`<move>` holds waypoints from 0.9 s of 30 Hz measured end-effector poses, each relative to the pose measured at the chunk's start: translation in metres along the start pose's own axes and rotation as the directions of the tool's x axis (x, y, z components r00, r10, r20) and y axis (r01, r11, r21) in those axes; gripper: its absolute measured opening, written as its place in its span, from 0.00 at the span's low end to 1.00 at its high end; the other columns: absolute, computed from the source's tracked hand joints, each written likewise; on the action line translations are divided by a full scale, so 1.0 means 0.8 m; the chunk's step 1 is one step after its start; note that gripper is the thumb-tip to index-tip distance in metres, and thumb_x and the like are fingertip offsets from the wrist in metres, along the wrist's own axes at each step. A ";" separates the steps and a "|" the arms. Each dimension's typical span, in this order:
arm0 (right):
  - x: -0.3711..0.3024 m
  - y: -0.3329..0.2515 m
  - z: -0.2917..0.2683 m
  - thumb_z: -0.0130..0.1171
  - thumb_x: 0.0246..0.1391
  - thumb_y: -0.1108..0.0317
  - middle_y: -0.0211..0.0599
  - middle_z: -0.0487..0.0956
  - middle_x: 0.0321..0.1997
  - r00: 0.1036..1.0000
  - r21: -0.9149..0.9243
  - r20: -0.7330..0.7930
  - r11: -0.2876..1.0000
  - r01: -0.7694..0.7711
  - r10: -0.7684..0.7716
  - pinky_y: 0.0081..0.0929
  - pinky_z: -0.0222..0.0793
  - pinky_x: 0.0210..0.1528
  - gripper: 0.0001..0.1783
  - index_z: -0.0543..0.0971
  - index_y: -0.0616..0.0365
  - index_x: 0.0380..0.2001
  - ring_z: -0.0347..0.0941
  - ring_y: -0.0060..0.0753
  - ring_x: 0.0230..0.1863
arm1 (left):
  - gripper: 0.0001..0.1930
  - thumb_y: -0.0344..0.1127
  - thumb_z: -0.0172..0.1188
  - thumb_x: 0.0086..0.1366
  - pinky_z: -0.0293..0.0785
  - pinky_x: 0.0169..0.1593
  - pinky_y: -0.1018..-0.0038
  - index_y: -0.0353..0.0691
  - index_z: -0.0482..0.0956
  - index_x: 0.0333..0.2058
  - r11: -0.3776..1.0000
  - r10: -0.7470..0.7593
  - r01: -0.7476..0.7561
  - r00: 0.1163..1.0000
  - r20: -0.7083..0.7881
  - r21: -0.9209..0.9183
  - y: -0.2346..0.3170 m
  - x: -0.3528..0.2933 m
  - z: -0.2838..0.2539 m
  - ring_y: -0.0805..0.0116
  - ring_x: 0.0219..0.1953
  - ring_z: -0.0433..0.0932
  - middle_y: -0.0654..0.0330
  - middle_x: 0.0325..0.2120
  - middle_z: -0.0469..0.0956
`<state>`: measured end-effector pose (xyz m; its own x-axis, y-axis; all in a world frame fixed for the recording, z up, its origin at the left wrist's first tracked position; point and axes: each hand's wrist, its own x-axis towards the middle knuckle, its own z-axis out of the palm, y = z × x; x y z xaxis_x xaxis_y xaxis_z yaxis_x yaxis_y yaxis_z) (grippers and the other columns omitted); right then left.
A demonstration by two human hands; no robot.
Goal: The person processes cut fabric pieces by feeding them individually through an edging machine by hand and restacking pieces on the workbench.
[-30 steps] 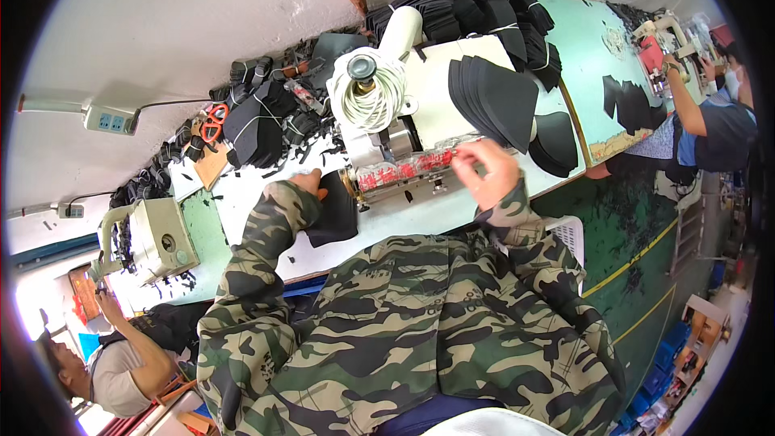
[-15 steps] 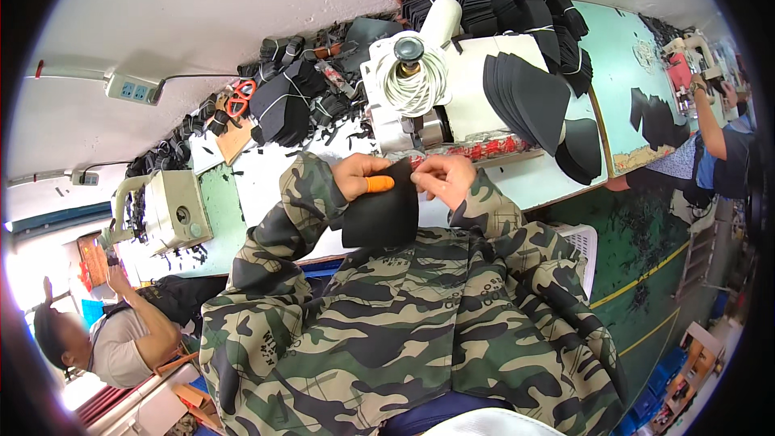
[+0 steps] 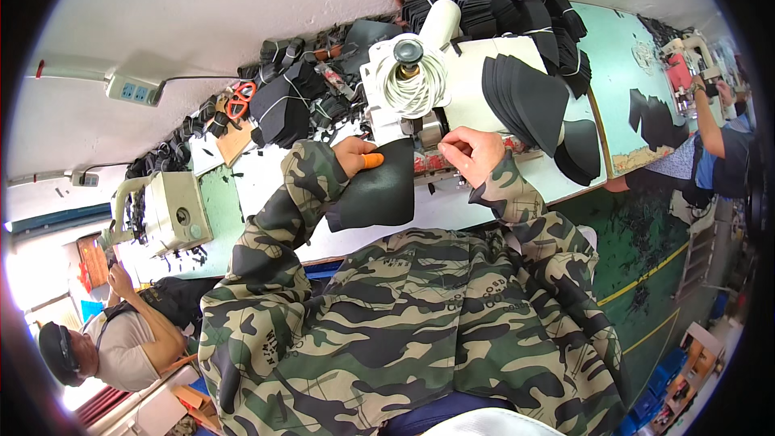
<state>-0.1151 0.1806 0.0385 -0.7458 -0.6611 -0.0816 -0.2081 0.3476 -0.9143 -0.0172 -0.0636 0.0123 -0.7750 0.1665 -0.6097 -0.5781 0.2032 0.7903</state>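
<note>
My left hand (image 3: 353, 157), with an orange finger cot on one finger, grips the upper left edge of a flat black sheet piece (image 3: 379, 194). The piece looks like leather or a similar material and hangs over the table's front edge, its face toward me. To its right, my right hand (image 3: 473, 155) is apart from the sheet, its thumb and fingertips pinched together. Whatever the pinch holds, if anything, is too small to make out. Just beyond both hands stands a white bench machine (image 3: 442, 24), with a coil of white cord (image 3: 413, 85) around its black-knobbed post.
Fanned black pieces (image 3: 525, 101) lie on the machine's right side, with tied black stacks (image 3: 484, 0) behind. Orange-handled scissors (image 3: 240, 101) and bundled black pieces (image 3: 284, 101) lie at the left. Another machine (image 3: 173, 210) stands far left. People work at both sides.
My right hand has let go of the black sheet and moved right and up toward the machine. My left hand has shifted slightly left and up, with the sheet tilting.
</note>
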 end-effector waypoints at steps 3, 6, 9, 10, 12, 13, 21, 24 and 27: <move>0.006 0.001 -0.005 0.58 0.46 0.66 0.37 0.76 0.22 0.994 0.023 0.048 0.995 -0.099 0.098 0.24 0.68 0.29 0.10 0.76 0.62 0.28 0.73 0.29 0.24 | 0.12 0.37 0.53 0.60 0.66 0.28 0.79 0.33 0.77 0.35 0.997 0.057 -0.057 0.998 0.005 0.052 0.010 0.017 0.005 0.80 0.23 0.69 0.64 0.21 0.76; 0.024 -0.001 -0.015 0.61 0.38 0.60 0.40 0.74 0.32 0.962 -0.591 0.109 0.762 0.264 -0.248 0.36 0.65 0.41 0.19 0.74 0.59 0.34 0.67 0.44 0.41 | 0.11 0.38 0.53 0.59 0.63 0.26 0.79 0.34 0.76 0.29 0.980 0.183 -0.179 0.982 -0.037 0.087 0.024 0.051 0.028 0.80 0.20 0.66 0.67 0.17 0.71; 0.027 -0.003 -0.024 0.59 0.41 0.60 0.41 0.75 0.29 0.972 -0.675 0.204 0.703 0.224 -0.114 0.37 0.66 0.39 0.14 0.75 0.58 0.29 0.70 0.45 0.37 | 0.11 0.37 0.53 0.59 0.61 0.25 0.79 0.34 0.77 0.26 0.988 0.155 -0.156 0.980 -0.126 0.005 0.028 0.059 0.047 0.81 0.20 0.65 0.69 0.16 0.70; 0.043 0.004 0.009 0.58 0.42 0.61 0.43 0.75 0.28 0.957 -0.632 0.267 0.730 0.260 -0.110 0.38 0.66 0.37 0.13 0.75 0.59 0.29 0.72 0.46 0.34 | 0.11 0.37 0.52 0.60 0.63 0.21 0.79 0.35 0.77 0.29 0.991 0.131 -0.122 0.973 -0.192 0.058 -0.005 0.043 0.028 0.79 0.17 0.66 0.68 0.16 0.71; 0.031 0.014 0.003 0.58 0.43 0.62 0.46 0.75 0.26 0.979 -0.553 0.196 0.818 0.160 -0.059 0.38 0.67 0.34 0.13 0.75 0.60 0.30 0.72 0.48 0.32 | 0.11 0.37 0.50 0.61 0.64 0.14 0.78 0.35 0.76 0.33 0.946 -0.288 0.250 0.940 -0.180 -0.206 0.053 0.024 0.046 0.75 0.11 0.67 0.65 0.15 0.72; 0.018 0.007 -0.009 0.57 0.43 0.63 0.47 0.75 0.25 0.986 -0.481 0.163 0.870 0.106 -0.029 0.38 0.67 0.33 0.13 0.75 0.61 0.29 0.72 0.49 0.30 | 0.11 0.37 0.50 0.61 0.64 0.14 0.78 0.35 0.76 0.33 0.952 -0.271 0.238 0.948 -0.164 -0.193 0.061 0.029 0.047 0.75 0.11 0.67 0.65 0.15 0.72; -0.043 0.018 -0.063 0.58 0.43 0.72 0.30 0.72 0.19 0.996 0.023 0.067 0.998 -0.063 0.061 0.20 0.61 0.25 0.09 0.74 0.66 0.29 0.65 0.19 0.21 | 0.12 0.38 0.47 0.63 0.64 0.10 0.76 0.34 0.72 0.29 0.994 -0.086 0.081 0.993 -0.082 -0.069 0.041 0.045 -0.001 0.69 0.07 0.69 0.59 0.10 0.71; -0.047 -0.011 -0.110 0.58 0.44 0.74 0.38 0.72 0.23 0.816 -0.218 -0.543 0.971 0.093 -0.200 0.24 0.64 0.27 0.06 0.77 0.61 0.29 0.68 0.29 0.24 | 0.12 0.42 0.48 0.61 0.71 0.23 0.64 0.41 0.75 0.30 0.799 0.359 0.045 0.764 -0.535 0.600 -0.010 0.043 -0.033 0.53 0.18 0.76 0.51 0.16 0.75; -0.036 -0.010 -0.139 0.58 0.43 0.74 0.38 0.74 0.28 0.619 -0.517 -0.621 0.845 0.136 -0.480 0.27 0.66 0.29 0.08 0.79 0.57 0.31 0.71 0.38 0.27 | 0.21 0.53 0.55 0.55 0.70 0.39 0.58 0.42 0.73 0.37 0.429 -0.043 0.314 0.944 -0.328 0.847 -0.074 0.030 -0.032 0.49 0.35 0.76 0.47 0.29 0.76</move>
<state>-0.1622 0.2710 0.0925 -0.7549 -0.1630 0.6353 -0.6049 0.5475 -0.5782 -0.0081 -0.0962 -0.0478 -0.7900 -0.1679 -0.5896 -0.2746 0.9568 0.0955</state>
